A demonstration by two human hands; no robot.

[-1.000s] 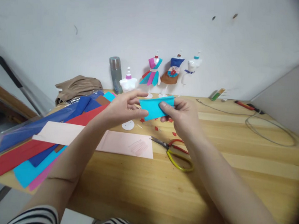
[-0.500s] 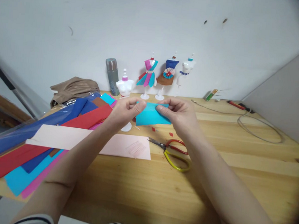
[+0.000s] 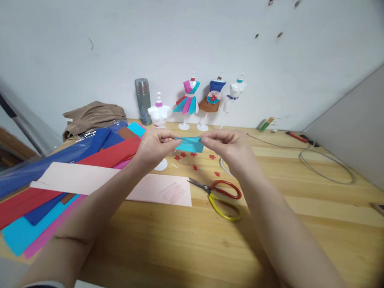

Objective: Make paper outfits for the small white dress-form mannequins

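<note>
A small turquoise piece (image 3: 190, 144) is stretched between my two hands above the table. My left hand (image 3: 161, 142) pinches its left end between thumb and fingers. At its right end, my right hand (image 3: 223, 145) grips it the same way. Behind my left hand stands a white mannequin (image 3: 158, 114) with a pink neck band. Several small red flower shapes (image 3: 183, 155) lie on the wood just below the piece. Scissors (image 3: 210, 190) with one red and one yellow handle rest nearer to me, beside the end of a pale pink strip (image 3: 159, 188).
Red (image 3: 16, 206), blue, turquoise and magenta sheets are piled at the left, near a brown cloth (image 3: 95, 116). A flask (image 3: 143, 101) and dressed mannequins (image 3: 189, 97) stand by the wall. A grey cable (image 3: 328, 174) curls at the right.
The turquoise piece now shows as a narrower band between my hands. More red flower shapes are visible beneath it, and the view has shifted slightly.
</note>
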